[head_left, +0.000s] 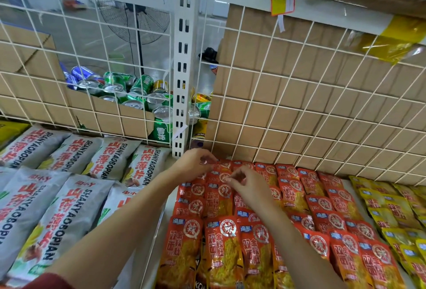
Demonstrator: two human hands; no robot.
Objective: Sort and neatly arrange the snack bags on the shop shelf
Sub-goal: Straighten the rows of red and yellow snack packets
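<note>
Tight against the wire grid point(299, 104), left hand point(196, 165) and right hand point(250, 188) pinch red snack bags point(220, 199); cardboard box point(108, 114) behind holds cans point(138, 90).

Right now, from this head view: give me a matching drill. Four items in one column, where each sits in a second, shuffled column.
Items
1. red bags
2. grey bags
3. yellow bags
4. cans

Places
A. further back, in a cardboard box
B. far right of the view
C. left of the white post
D. centre, just right of the post

Pairs: 1-D, 2-C, 3-B, 4-A
</note>
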